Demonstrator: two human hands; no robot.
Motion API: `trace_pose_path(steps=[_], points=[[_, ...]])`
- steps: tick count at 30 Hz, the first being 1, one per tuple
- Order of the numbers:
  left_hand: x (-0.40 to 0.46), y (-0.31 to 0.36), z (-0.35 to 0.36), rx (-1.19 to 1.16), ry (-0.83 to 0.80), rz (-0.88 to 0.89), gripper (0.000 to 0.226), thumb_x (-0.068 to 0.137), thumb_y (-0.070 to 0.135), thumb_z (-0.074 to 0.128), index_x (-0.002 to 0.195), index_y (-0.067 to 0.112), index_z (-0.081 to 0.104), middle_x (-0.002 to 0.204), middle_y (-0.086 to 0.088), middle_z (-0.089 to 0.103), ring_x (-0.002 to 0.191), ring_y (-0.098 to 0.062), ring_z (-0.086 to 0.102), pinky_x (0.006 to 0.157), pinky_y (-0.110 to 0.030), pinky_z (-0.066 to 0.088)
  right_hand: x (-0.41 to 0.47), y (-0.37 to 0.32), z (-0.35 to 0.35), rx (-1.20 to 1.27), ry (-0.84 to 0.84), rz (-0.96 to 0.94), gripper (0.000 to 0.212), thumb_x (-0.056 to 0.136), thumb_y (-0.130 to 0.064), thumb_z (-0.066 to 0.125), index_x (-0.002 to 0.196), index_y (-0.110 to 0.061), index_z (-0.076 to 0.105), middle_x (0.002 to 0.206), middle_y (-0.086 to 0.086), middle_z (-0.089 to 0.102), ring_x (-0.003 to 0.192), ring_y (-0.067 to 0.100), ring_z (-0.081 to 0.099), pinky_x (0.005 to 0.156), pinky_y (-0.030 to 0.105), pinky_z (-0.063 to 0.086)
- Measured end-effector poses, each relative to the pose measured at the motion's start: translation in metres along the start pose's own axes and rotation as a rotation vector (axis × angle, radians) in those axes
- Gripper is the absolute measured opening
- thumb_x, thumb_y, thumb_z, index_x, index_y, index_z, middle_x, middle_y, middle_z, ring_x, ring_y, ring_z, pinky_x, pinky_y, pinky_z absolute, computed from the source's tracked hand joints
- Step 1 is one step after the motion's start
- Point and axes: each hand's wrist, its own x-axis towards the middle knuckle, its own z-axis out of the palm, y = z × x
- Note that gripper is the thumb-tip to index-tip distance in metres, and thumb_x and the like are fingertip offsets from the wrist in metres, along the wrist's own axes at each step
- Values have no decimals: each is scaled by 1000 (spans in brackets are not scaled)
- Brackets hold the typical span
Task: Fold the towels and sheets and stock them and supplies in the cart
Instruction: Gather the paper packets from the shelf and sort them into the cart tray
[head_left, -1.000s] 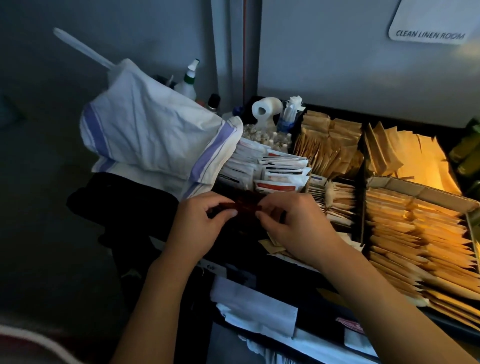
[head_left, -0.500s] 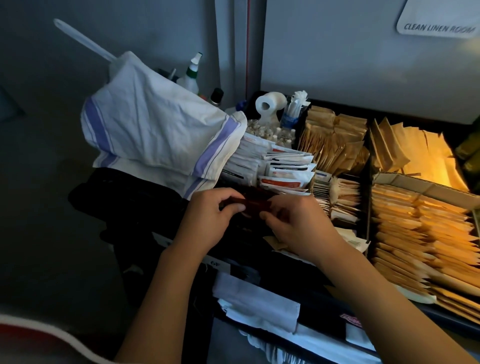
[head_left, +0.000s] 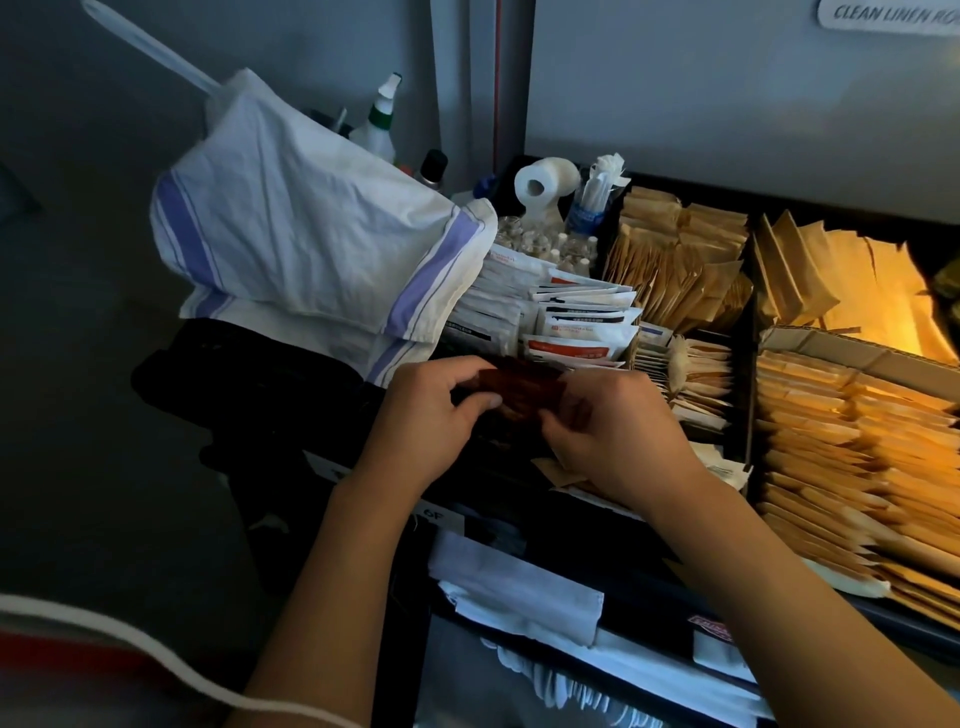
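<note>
Little shift over the last second: both hands a touch farther in over the cart (head_left: 519, 519), so stocking of supplies carries on. Left hand (head_left: 426, 415) and right hand (head_left: 618, 431) pinching a dark red packet (head_left: 511, 389) between them, near the white sachets (head_left: 576, 322). Small, flat, flimsy-looking.

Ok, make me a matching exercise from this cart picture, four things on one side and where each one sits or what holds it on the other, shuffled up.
Things:
1. striped towel
2. toilet paper roll
3. dark red packet
4. spray bottle

Places:
A. pinched between the left hand and right hand
B. at the cart's back, behind the towel
C. piled on the cart's left end
D. behind the small clear bottles

Pairs: 1-C, 2-D, 3-A, 4-B
</note>
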Motion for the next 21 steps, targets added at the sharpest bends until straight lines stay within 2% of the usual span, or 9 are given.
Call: trace_pose_path(steps=[3,5,8,12,14,16,18,21], points=[[-4,-3,0,37,-37,-16,21,85,12,81,101,26,79,90,20,74,87,1,70,79,-8,49,-4,2,6,23,-100,33,14,87,-28,75,77,-27,65,71,-8,65,65,15,59,62,41,54],[-5,-1,-2,56,-55,-11,19,85,13,82,97,27,77,91,24,72,87,3,69,77,-4,45,-5,2,8,50,-126,57,3,87,-27,74,87,-25,73,73,-6,68,67,16,62,63,40,54],[-6,1,-8,100,-84,-25,26,82,14,85,95,34,74,87,27,71,86,6,67,75,-2,43,-4,2,5,19,-127,79,10,84,-30,72,89,-22,75,67,-6,65,63,15,61,58,35,52],[-9,1,-14,125,-82,0,19,82,12,84,89,28,78,85,20,72,88,1,68,77,-7,47,-6,2,-8,15,-97,104,11,79,-30,75,74,-23,68,57,-7,59,55,9,54,51,30,43],[-12,1,-15,142,-89,47,15,83,10,83,88,24,79,88,16,72,91,-4,69,79,-17,52,-9,4,-13,32,-105,122,19,78,-29,77,66,-24,63,54,-6,56,50,9,50,49,29,37],[-17,0,-16,141,-81,67,14,84,8,82,88,21,80,89,14,72,91,-8,69,79,-26,55,-10,6,-16,38,-119,145,22,78,-30,78,65,-22,61,54,-3,57,50,12,52,47,31,40],[-21,-2,-17,138,-63,59,14,84,8,82,88,21,80,88,15,72,90,-7,70,79,-26,55,-11,7,-17,12,-131,164,20,77,-32,77,69,-19,65,58,-2,62,54,17,58,50,38,49],[-24,-2,-17,133,-65,71,15,84,7,83,89,22,80,88,16,73,91,-7,70,81,-26,55,-12,8,-17,42,-112,195,20,77,-32,77,68,-17,66,58,0,63,55,19,59,52,40,51]])
